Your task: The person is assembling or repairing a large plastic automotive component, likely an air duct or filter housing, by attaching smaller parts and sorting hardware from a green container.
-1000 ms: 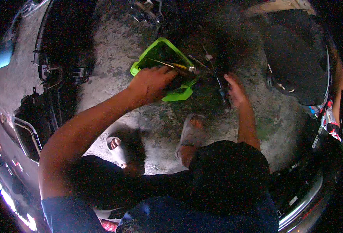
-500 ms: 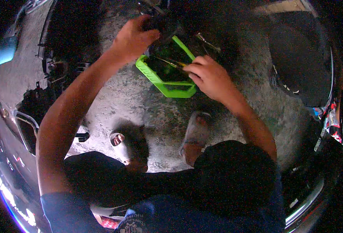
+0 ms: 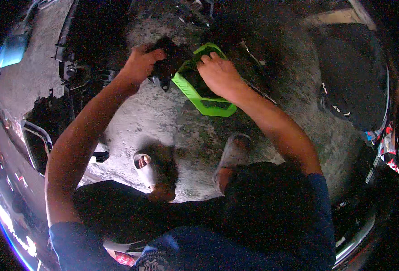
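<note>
My left hand (image 3: 141,64) is closed around a dark black plastic part (image 3: 167,56), its lower end pointing down beside a bright green angular frame (image 3: 211,108). The frame lies on the concrete floor with a dark inner area. Over that inner area is my right hand (image 3: 220,74), its fingers curled down near the frame's far edge; what they grip is hidden. A thin metal rod (image 3: 265,94) shows just beyond my right wrist. Another slim metal tool (image 3: 252,53) lies farther right of the frame.
Dark machine parts (image 3: 71,72) stand on the left, near a car body (image 3: 14,140). A large black panel (image 3: 350,67) rests at the right. More dark parts (image 3: 195,13) lie at the far side. My sandalled feet (image 3: 233,151) are on the concrete floor (image 3: 195,158).
My left hand has drawn the black part left and nearer, apart from the green frame. The right hand has moved left over the frame; the yellow-handled screwdriver it held no longer shows there.
</note>
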`<control>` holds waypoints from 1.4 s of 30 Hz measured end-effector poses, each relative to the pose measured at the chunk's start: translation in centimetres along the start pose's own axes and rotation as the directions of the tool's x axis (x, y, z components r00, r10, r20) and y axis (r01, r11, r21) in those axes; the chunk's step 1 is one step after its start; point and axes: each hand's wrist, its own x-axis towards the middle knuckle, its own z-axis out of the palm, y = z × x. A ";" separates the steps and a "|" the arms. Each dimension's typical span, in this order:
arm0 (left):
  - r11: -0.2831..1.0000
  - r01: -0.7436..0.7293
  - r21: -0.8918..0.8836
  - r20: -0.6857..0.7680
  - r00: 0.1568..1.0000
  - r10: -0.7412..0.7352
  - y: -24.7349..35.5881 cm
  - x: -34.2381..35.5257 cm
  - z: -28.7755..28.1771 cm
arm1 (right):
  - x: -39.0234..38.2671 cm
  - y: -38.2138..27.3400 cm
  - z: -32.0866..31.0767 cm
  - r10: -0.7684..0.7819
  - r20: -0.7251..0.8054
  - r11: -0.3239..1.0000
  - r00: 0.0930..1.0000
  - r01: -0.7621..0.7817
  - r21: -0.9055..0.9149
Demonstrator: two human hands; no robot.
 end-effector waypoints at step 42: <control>0.983 -0.025 0.183 0.051 0.999 0.016 -4.3 -6.0 6.9 | -4.7 3.5 10.2 0.530 0.189 0.761 0.827 -0.562 0.325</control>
